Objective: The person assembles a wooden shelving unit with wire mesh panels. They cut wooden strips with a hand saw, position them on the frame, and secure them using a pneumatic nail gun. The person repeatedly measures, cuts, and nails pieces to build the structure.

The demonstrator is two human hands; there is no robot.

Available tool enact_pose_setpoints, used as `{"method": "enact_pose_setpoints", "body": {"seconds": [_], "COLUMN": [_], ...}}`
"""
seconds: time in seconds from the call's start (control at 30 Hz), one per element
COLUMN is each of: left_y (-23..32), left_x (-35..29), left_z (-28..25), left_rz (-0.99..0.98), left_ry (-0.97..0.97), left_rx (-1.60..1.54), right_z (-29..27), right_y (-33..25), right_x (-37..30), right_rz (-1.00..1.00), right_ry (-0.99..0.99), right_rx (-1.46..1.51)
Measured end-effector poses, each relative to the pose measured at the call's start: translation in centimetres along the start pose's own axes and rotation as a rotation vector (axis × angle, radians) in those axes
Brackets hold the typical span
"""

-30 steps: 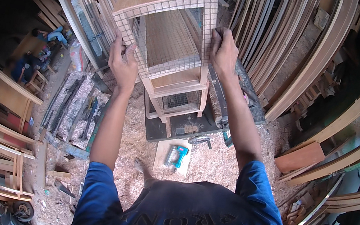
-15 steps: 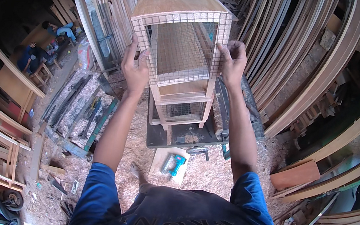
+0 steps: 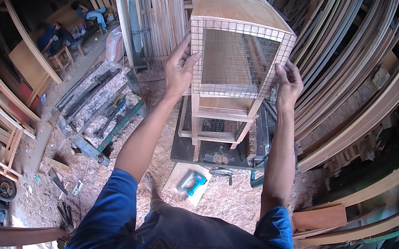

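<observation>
A tall wooden cage frame (image 3: 239, 3) with a plywood top stands in front of me. A wire mesh panel (image 3: 237, 59) covers its upper front opening. My left hand (image 3: 181, 70) grips the mesh's left edge, thumb in front and fingers along the side of the frame. On the opposite edge my right hand (image 3: 289, 84) pinches with its thumb, its other fingers bent. Below, a second piece of mesh (image 3: 217, 127) shows in the lower part of the frame. The fingertips behind the frame's sides are partly hidden.
The cage stands on a dark machine table (image 3: 184, 151) with a handwheel (image 3: 223, 173). A turquoise power tool (image 3: 194, 183) lies on a board on the shavings-strewn floor. Long timber strips (image 3: 346, 97) lean at the right. Two people (image 3: 54, 37) sit at the far left.
My view has swung left, so the cage and both hands appear farther right. My hands remain at the two mesh edges, the right fingers slightly less curled.
</observation>
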State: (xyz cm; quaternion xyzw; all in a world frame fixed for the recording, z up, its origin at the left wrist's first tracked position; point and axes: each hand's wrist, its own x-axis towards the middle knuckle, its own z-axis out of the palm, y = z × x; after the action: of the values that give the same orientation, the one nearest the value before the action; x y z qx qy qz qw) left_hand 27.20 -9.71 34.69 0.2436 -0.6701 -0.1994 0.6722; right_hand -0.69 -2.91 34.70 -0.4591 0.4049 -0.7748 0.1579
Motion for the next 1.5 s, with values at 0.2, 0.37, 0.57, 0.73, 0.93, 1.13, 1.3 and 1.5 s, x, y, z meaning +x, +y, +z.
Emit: {"method": "enact_pose_setpoints", "body": {"seconds": [0.2,0.37,0.57,0.73,0.93,1.13,1.3,1.5], "left_y": [-0.3,-0.7,-1.0,-0.4,0.1,0.2,0.1,-0.3], "left_x": [0.1,0.0,0.1,-0.2,-0.3,-0.3,-0.2,-0.5], "left_z": [0.1,0.5,1.1,1.5,1.2,0.3,0.1,0.1], "left_rz": [0.204,0.255,0.309,0.236,0.208,0.041,0.055,0.107], "left_ry": [0.021,0.048,0.094,0.089,0.088,0.036,0.036,0.012], "left_rx": [0.201,0.259,0.263,0.221,0.219,0.028,0.077,0.161], "right_z": [0.1,0.5,1.1,0.6,-0.1,-0.7,-1.1,-1.1], "right_y": [-0.3,0.0,0.5,-0.6,-1.1,-0.3,-0.6,-0.1], "right_x": [-0.5,-1.3,-2.0,-1.9,-0.8,0.1,0.3,-0.2], "right_rz": [0.029,-0.145,-0.178,-0.038,-0.022,0.049,0.016,-0.141], "right_ry": [0.041,0.119,0.211,0.154,0.054,0.020,-0.034,-0.027], "right_rx": [0.011,-0.122,-0.104,-0.099,-0.036,-0.020,-0.085,-0.161]}}
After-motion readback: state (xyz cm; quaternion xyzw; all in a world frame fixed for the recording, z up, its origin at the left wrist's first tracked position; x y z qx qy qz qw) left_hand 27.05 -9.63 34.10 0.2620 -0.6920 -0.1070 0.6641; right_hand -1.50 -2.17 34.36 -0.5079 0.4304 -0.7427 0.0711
